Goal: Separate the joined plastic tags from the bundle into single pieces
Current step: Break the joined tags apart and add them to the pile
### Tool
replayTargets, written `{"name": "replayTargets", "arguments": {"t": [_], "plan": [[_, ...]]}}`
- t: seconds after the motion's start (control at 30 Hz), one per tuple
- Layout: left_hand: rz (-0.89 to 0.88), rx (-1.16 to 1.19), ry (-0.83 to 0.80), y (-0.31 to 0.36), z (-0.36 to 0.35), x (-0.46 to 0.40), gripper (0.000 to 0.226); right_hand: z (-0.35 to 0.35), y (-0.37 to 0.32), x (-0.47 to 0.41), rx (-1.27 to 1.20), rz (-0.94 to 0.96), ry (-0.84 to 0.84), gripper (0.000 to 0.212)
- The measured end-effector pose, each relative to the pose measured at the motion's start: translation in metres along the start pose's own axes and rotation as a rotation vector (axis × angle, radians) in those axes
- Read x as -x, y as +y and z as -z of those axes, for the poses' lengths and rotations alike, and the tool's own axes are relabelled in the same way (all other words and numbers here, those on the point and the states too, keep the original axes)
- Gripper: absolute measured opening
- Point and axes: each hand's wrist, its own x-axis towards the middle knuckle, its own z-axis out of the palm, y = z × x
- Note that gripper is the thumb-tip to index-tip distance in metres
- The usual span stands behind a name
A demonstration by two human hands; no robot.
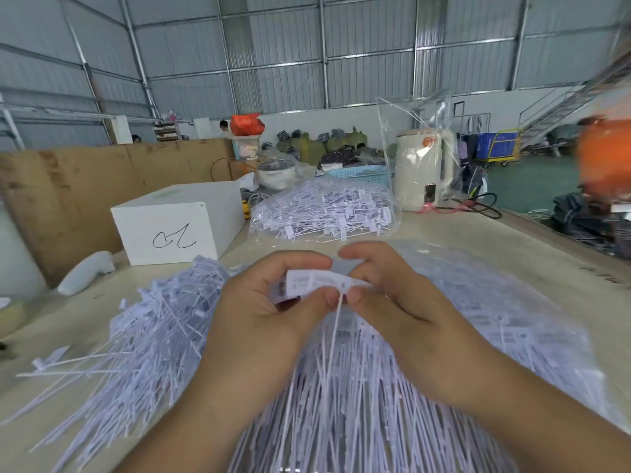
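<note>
Hands meet at the middle of the view, two of them, bare, over a pale matt worktable (532, 254). The left hand (269, 312) curls its fingers and thumb round one end of a small strip of joined white plastic tags (321, 281), flat rectangular heads with fine grey print; the right hand (386, 295) pinches the other end between thumb and bent fingers. Thin stiff white tails hang down from the strip between the two thumbs.

Under and around the wrists lie two loose heaps of the same white plastic tags: a bristly heap of thin tails and small heads on the left (157, 332), and a flatter spread on the right (512, 326), with long straight tails fanned toward the near edge. They are too many and too blurred to count. A few single tags (58, 363) lie apart at the left.

Farther back, one clear crinkled plastic bag of tags (324, 209) sits on the table, glossy and bulging. Beside it at the left stands one white square-edged cardboard box with a black pen scrawl (177, 227), and near that lies one smooth white rounded plastic tool (87, 271). At the right stands one cream cylindrical electric kettle (423, 169) wrapped in clear film, with one light blue perforated plastic basket (362, 174) just beside it.
</note>
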Motion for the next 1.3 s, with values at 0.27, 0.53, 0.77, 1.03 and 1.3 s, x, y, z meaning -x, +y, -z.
{"name": "replayTargets", "arguments": {"t": [0.27, 0.53, 0.77, 1.03, 1.3], "plan": [[0.03, 0.108, -0.021, 0.004, 0.0, 0.001, 0.017, 0.013, 0.0, -0.003, 0.257, 0.023, -0.137, 0.019], [-0.02, 0.14, 0.059, 0.002, -0.007, 0.005, 0.018, 0.002, -0.007, -0.001, 0.071, 0.055, -0.041, 0.022], [0.1, 0.4, 0.129, 0.002, -0.008, 0.003, 0.018, 0.024, -0.016, -0.008, -0.064, -0.025, 0.525, 0.04], [0.125, 0.332, 0.05, 0.002, -0.011, 0.003, 0.012, 0.004, -0.018, -0.001, 0.284, 0.236, -0.001, 0.007], [0.162, 0.349, -0.145, 0.002, -0.008, 0.006, 0.005, 0.001, -0.014, 0.004, 0.421, -0.043, -0.196, 0.065]]}}
